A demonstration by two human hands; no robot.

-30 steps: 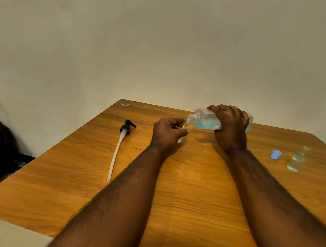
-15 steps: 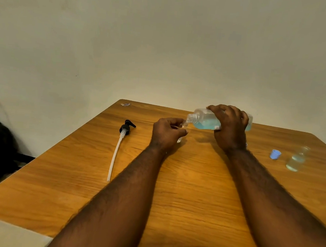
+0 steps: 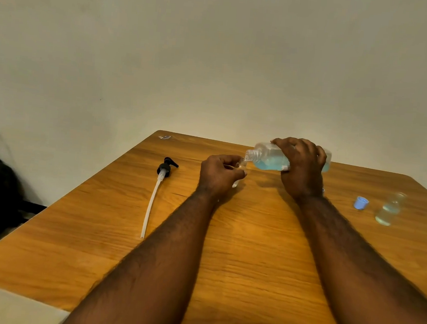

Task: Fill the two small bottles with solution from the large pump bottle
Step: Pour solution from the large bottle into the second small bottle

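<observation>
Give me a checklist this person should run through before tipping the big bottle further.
The pump off: ok, it lies on the table.
Grip on the large bottle: ok, the right hand wraps it.
Its mouth at the small bottle in the left hand: ok, they appear to meet.
Level in that small bottle: cannot tell, fingers hide it.
The second small bottle clear of the arms: ok, beside the blue cap.

The table (image 3: 251, 242) bears a pump (image 3: 164, 169), blue cap (image 3: 360, 202) and small bottle (image 3: 390, 209)
</observation>
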